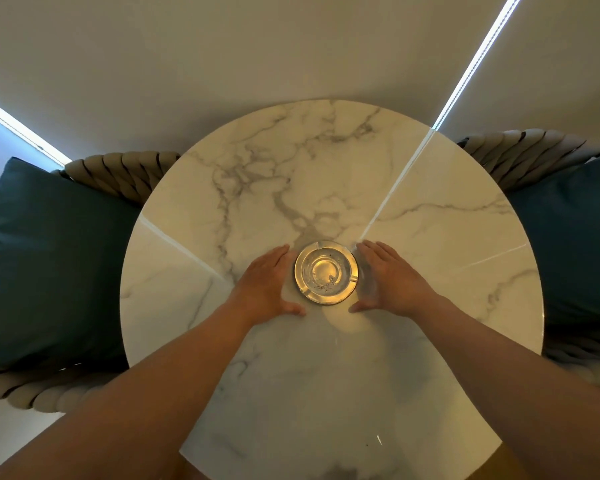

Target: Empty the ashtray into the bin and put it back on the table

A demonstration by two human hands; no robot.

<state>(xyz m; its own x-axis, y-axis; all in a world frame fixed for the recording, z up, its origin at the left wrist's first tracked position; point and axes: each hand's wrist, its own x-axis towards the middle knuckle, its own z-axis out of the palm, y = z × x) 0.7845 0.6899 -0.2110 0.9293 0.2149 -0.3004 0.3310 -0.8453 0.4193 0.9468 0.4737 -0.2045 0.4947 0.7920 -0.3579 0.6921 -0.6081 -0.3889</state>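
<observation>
Forearms: both bare, reaching in from the near edge of the counter and converging toward its middle.
Left hand [269, 284]: flat and palm-down just left of the ashtray, fingers together pointing away, thumb spread toward the near side; grip wide, holding nothing.
Right hand [390, 280]: mirrors it just right of the ashtray, fingers straight, thumb angled in; grip wide as well, nothing in it.
Ashtray [326, 271]: round clear glass, sitting upright near the centre of the counter, between the two hands; whether the fingers touch its rim I cannot tell. Grey specks of ash lie in its bowl.
Counter [326, 168]: round white marble top with grey veins, two bright light streaks reflected across it.
Left side: a dark teal cushion [52, 261] on a woven rope chair [125, 171].
Right side: a second teal cushion [575, 244] on a matching chair [520, 154].
</observation>
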